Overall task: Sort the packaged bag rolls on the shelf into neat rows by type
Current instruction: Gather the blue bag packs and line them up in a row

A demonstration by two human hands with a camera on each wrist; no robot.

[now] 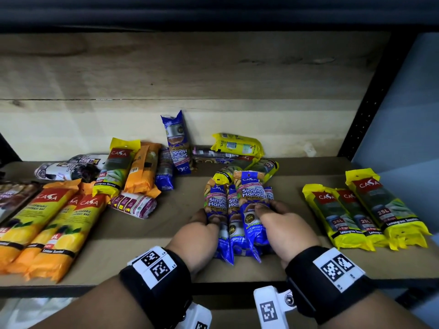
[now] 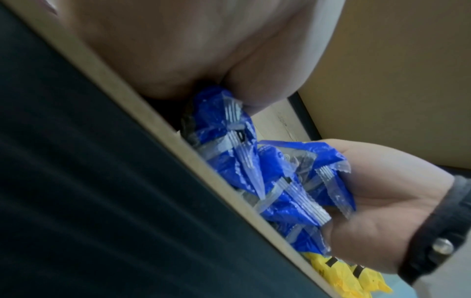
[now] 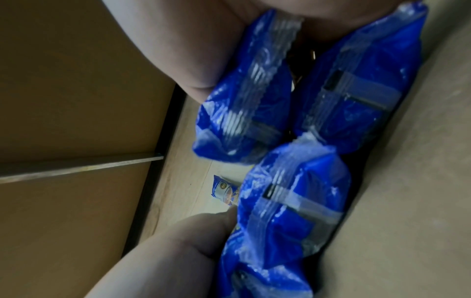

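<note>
Several blue "Singlet Handle" garbage-bag packs lie side by side at the shelf's front middle, one resting on top of the others. My left hand grips the leftmost pack from its left side. My right hand holds the bundle from the right, with the thumb over the top pack. In the left wrist view the packs' crimped ends sit between my left palm and my right hand. The right wrist view shows three blue packs close up, with the left hand beside them.
Orange packs form a row at the front left and yellow packs a row at the right. A mixed pile lies behind, with one blue pack leaning on the back wall. A black upright bounds the right.
</note>
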